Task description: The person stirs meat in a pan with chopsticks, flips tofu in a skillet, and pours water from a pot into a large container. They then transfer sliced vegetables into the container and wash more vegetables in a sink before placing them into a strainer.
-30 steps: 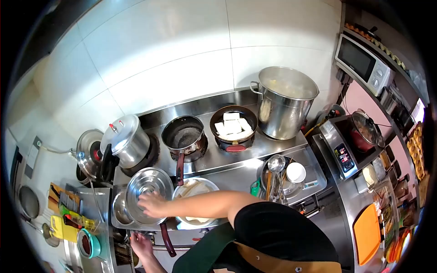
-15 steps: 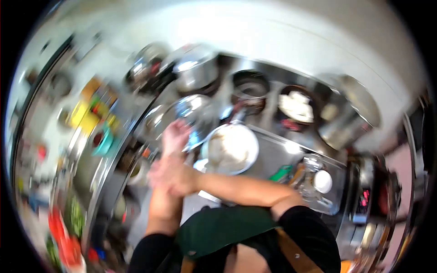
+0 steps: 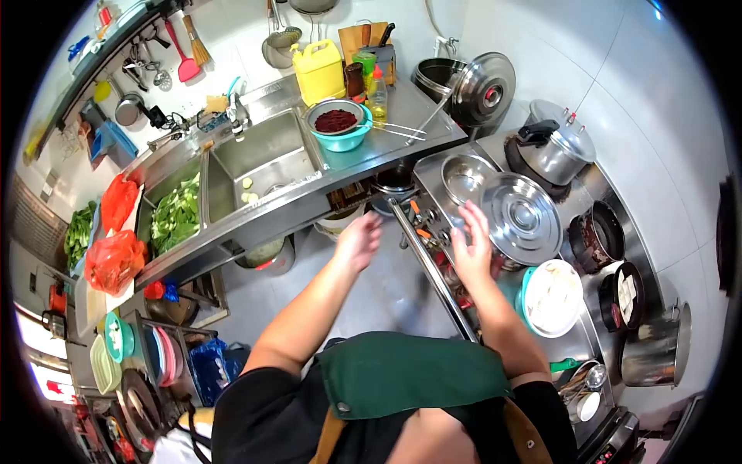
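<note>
My left hand (image 3: 359,241) is in the air over the floor, in front of the sink counter; its fingers are loosely bent and spread, holding nothing. Near the metal rail at the stove's edge, my right hand (image 3: 471,241) has its fingers apart and is empty. Just right of it lies a large round steel lid (image 3: 521,219), with a steel bowl (image 3: 465,178) behind. A white bowl of pale pieces (image 3: 550,300) stands to the right of my right forearm.
The sink (image 3: 263,158) and leafy greens (image 3: 176,213) are at the left. A yellow jug (image 3: 318,73) and a strainer of dark red food (image 3: 337,121) stand on the counter. Pressure cooker (image 3: 564,153), pans and a tall pot (image 3: 653,357) line the right wall.
The view has swung left toward the sink and is sharper. My hands, which were together with one on the other forearm, are now apart.
</note>
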{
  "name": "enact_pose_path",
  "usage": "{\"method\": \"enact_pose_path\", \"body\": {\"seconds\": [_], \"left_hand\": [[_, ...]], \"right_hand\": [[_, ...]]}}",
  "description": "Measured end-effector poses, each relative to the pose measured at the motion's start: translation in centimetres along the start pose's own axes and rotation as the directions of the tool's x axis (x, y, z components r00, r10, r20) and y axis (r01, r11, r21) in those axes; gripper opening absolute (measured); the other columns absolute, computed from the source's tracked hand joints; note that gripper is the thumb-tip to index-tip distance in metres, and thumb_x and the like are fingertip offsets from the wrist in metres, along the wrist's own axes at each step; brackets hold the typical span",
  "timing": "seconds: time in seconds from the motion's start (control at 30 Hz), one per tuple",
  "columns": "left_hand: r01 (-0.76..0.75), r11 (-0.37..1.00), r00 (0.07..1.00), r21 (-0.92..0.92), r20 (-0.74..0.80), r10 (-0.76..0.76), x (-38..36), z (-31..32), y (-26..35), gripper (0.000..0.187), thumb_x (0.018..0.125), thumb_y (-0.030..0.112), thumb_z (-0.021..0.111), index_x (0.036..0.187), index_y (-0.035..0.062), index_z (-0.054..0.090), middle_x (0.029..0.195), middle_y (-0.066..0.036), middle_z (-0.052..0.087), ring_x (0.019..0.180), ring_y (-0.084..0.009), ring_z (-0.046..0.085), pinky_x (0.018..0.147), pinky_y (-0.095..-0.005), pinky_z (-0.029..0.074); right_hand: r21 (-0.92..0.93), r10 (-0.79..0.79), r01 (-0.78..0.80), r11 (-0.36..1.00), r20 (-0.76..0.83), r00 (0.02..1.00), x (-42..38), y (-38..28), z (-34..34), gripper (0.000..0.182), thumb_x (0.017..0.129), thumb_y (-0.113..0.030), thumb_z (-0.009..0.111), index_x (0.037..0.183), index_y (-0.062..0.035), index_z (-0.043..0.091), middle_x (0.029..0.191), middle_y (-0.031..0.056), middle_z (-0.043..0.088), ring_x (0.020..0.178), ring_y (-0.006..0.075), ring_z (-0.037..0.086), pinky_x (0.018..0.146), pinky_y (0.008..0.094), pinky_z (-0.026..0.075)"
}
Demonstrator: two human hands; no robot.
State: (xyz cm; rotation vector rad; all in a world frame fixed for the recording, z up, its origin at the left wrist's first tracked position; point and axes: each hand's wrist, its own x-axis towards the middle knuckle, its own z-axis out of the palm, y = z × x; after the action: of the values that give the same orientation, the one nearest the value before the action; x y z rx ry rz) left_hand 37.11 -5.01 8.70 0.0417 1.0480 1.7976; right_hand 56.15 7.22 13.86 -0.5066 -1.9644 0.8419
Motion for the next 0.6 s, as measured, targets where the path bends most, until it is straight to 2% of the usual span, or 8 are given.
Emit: {"method": "enact_pose_path", "body": {"seconds": [0.03,0.13,0.23,0.3,0.37,0.43,0.5,0.6], "left_hand": [[0.023,1.000,0.978,0.007,-0.206,-0.021,-1.0,-3.9,0.7,0.015,0.083,0.026,0.048,0.075,0.0134,0.049,0.074,0.002,0.050,0.056,-0.0072,0.040,0.043,-0.0191,0.026],[0.059,0.979,0.856,-0.193,-0.496,-0.149,-2.5,-18.7,1.5,0.024,0.083,0.037,0.047,0.082,0.0123,0.045,0.068,0.002,0.047,0.051,-0.0074,0.038,0.040,-0.0210,0.026],[-0.074,0.967,0.701,-0.245,-0.702,-0.124,-6.1,-25.8,2.6,0.027,0.085,0.042,0.041,0.080,0.0150,0.041,0.063,0.000,0.048,0.049,-0.0097,0.041,0.042,-0.0222,0.029],[-0.130,0.952,0.666,-0.276,-0.736,-0.123,-6.7,-29.0,2.9,0.033,0.087,0.041,0.036,0.068,0.0137,0.041,0.063,-0.001,0.049,0.048,-0.0107,0.041,0.042,-0.0228,0.030],[-0.151,0.943,0.694,-0.298,-0.711,-0.114,-6.2,-29.8,3.5,0.035,0.087,0.041,0.035,0.065,0.0140,0.041,0.063,-0.001,0.049,0.049,-0.0114,0.041,0.044,-0.0235,0.031],[-0.110,0.928,0.662,-0.357,-0.722,-0.199,-3.9,-30.2,4.5,0.034,0.087,0.040,0.035,0.065,0.0145,0.041,0.063,0.000,0.049,0.051,-0.0115,0.042,0.046,-0.0235,0.032],[-0.085,0.940,0.669,-0.332,-0.718,-0.193,-0.7,-30.0,5.8,0.033,0.087,0.040,0.036,0.067,0.0145,0.043,0.065,0.000,0.049,0.053,-0.0116,0.042,0.047,-0.0237,0.032],[-0.056,0.978,0.670,-0.201,-0.734,-0.112,2.9,-28.8,8.8,0.030,0.085,0.040,0.039,0.071,0.0140,0.046,0.070,0.000,0.050,0.057,-0.0121,0.043,0.049,-0.0240,0.032]], "right_hand": [[0.017,-0.003,0.003,1.000,0.012,1.000,0.0,0.6,1.8,0.036,0.073,-0.002,0.054,0.109,-0.0037,0.050,0.118,0.0117,0.042,0.102,0.0215,0.046,0.075,0.0281,0.043],[0.161,0.188,-0.190,0.969,0.026,0.982,0.8,2.6,6.3,0.039,0.075,0.001,0.052,0.113,-0.0041,0.045,0.116,0.0088,0.041,0.089,0.0148,0.050,0.069,0.0234,0.044],[0.261,0.272,-0.238,0.936,-0.103,0.957,4.1,6.5,9.4,0.038,0.076,-0.001,0.052,0.113,-0.0038,0.044,0.104,0.0081,0.048,0.075,0.0100,0.050,0.059,0.0205,0.043],[0.331,0.377,-0.306,0.893,-0.174,0.910,9.0,6.1,10.1,0.031,0.078,-0.002,0.052,0.108,-0.0039,0.047,0.094,0.0050,0.052,0.067,0.0069,0.048,0.058,0.0199,0.041],[0.269,0.331,-0.274,0.923,-0.196,0.923,14.0,11.9,11.0,0.021,0.079,-0.004,0.051,0.100,-0.0039,0.052,0.081,0.0028,0.055,0.063,0.0068,0.048,0.057,0.0200,0.040],[0.111,0.173,-0.150,0.982,-0.229,0.958,19.1,16.8,12.4,0.013,0.080,-0.006,0.050,0.092,-0.0035,0.055,0.071,0.0006,0.055,0.062,0.0069,0.049,0.057,0.0202,0.040],[-0.018,0.279,-0.282,0.959,-0.109,0.954,23.6,22.9,13.8,0.011,0.082,-0.010,0.050,0.090,-0.0045,0.055,0.069,0.0005,0.055,0.061,0.0082,0.049,0.055,0.0210,0.040],[0.107,0.548,-0.570,0.815,0.177,0.817,28.3,32.5,17.0,0.019,0.083,-0.016,0.050,0.099,-0.0053,0.055,0.067,0.0044,0.056,0.063,0.0125,0.051,0.057,0.0245,0.043]]}}
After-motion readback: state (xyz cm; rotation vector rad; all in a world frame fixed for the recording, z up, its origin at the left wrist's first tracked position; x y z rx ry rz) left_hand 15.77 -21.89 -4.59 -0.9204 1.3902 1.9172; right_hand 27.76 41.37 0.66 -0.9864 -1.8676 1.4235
